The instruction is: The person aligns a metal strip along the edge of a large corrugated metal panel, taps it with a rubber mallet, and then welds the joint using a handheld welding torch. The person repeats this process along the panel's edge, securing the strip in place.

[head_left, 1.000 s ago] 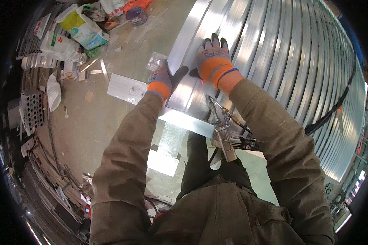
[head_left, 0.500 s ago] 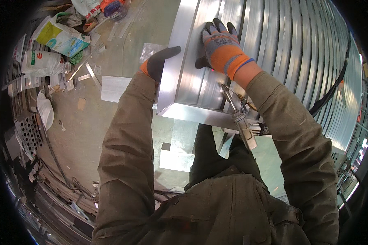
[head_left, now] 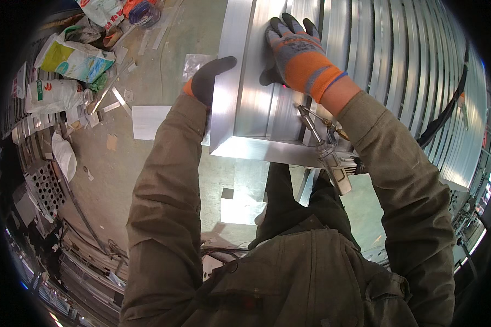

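A large aluminium slatted panel (head_left: 356,60) lies in front of me, framed by a wide metal border (head_left: 227,109). At its left edge, my left hand (head_left: 207,82), in a grey and orange glove, grips the border. The thumb lies over the top edge; the other fingers are hidden at the side. My right hand (head_left: 297,52), gloved alike, lies on the slats with fingers spread and holds nothing. Just below its wrist a metal welding gun (head_left: 326,151) rests across the near border, its nozzle pointing up-left. A small red light spot shows near the right thumb.
Bags (head_left: 76,57) and scrap pieces lie on the floor at the far left, near a perforated metal block (head_left: 45,188). Flat white sheets (head_left: 150,122) lie left of the panel. A black cable (head_left: 444,117) crosses the slats at the right.
The view has shifted slightly, and my right hand appears a little higher on the panel. My left hand keeps its place on the border. The welding gun still rests at the near edge.
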Tool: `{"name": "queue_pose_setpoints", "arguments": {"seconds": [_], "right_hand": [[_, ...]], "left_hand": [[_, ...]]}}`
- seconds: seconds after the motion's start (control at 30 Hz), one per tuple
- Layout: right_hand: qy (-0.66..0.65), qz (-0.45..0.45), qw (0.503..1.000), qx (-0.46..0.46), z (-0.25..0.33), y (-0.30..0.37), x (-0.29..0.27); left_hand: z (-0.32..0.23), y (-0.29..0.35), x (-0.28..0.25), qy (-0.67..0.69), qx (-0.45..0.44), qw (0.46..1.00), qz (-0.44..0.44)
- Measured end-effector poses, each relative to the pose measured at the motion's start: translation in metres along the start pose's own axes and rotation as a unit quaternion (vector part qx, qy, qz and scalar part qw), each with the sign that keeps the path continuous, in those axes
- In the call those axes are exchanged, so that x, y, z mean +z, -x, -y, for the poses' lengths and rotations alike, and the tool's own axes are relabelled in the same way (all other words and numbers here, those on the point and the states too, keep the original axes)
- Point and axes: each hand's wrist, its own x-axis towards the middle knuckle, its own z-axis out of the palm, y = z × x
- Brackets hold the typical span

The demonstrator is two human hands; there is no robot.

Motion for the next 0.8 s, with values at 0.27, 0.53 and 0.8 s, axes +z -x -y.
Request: {"name": "queue_pose_setpoints", "arguments": {"seconds": [0.27, 0.53, 0.8], "right_hand": [[0.032, 0.039, 0.999, 0.001, 0.006, -0.01, -0.01], [0.054, -0.003, 0.998, -0.024, 0.007, -0.012, -0.008], [-0.041, -0.032, 0.998, -0.018, -0.006, -0.004, 0.005]], "left_hand": [[0.001, 0.003, 0.0, -0.005, 0.032, 0.998, 0.062], [0.009, -0.01, 0.017, -0.325, 0.213, 0.897, -0.211], [0.01, -0.007, 0.07, -0.662, 0.155, 0.66, -0.319]]}}
